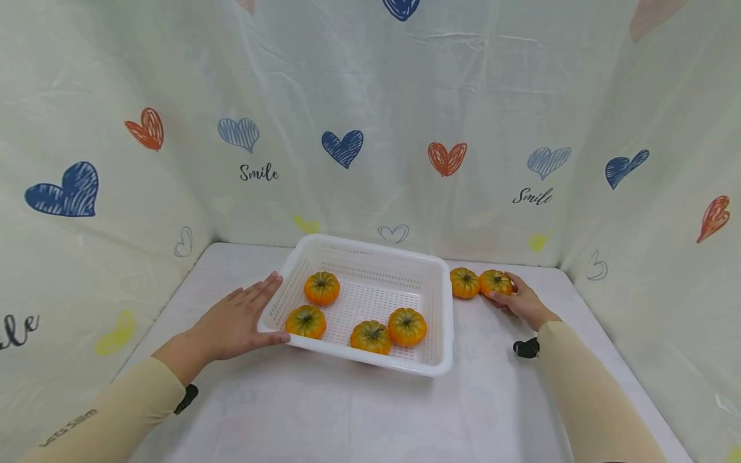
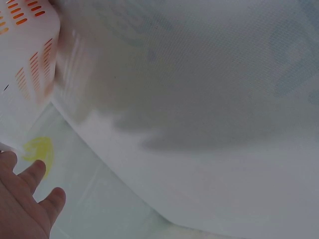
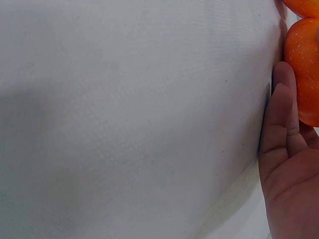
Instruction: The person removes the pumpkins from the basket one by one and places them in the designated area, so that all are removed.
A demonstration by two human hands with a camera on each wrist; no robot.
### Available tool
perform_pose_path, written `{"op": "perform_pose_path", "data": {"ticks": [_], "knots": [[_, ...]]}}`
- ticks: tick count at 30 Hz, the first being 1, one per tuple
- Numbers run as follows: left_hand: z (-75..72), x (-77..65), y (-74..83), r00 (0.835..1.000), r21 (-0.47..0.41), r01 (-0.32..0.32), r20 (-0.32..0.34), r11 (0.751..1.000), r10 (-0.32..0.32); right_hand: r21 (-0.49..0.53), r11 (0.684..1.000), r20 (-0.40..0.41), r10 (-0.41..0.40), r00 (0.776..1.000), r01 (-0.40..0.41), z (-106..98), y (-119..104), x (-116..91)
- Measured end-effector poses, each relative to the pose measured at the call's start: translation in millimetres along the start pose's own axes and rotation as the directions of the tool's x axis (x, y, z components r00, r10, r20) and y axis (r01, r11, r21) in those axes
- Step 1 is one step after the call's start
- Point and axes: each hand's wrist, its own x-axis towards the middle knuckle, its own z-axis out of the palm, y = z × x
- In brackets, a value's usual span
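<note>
A white plastic basket (image 1: 370, 360) with slotted walls stands mid-table, holding several small orange pumpkins (image 1: 408, 326). My left hand (image 1: 234, 321) rests against its left end, fingers spread along the rim and thumb at the front corner. In the left wrist view those fingers (image 2: 32, 174) are extended beside the basket wall (image 2: 30, 69). Right of the basket, my right hand (image 1: 523, 302) grips a pumpkin (image 1: 495, 282) from its right side, thumb in front and fingers behind. Another pumpkin (image 1: 465, 283) sits between that one and the basket. The right wrist view shows the gripped pumpkin (image 3: 304, 69) partly cut off.
A white cloth covers the table (image 1: 347, 418). Behind it and on both sides hangs a pale curtain (image 1: 393, 206) printed with hearts and words, meeting the table's back edge. Dark wrist straps show at both sleeves.
</note>
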Motion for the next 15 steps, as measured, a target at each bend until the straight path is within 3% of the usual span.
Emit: {"op": "perform_pose_path", "data": {"ticks": [15], "knots": [[-0.9,-0.8,1.5,1.000,0.002,0.007,0.003,1.000,-0.007,-0.034,0.999,-0.018,-0.013,1.000,0.012,-0.2,2.1,0.2]]}}
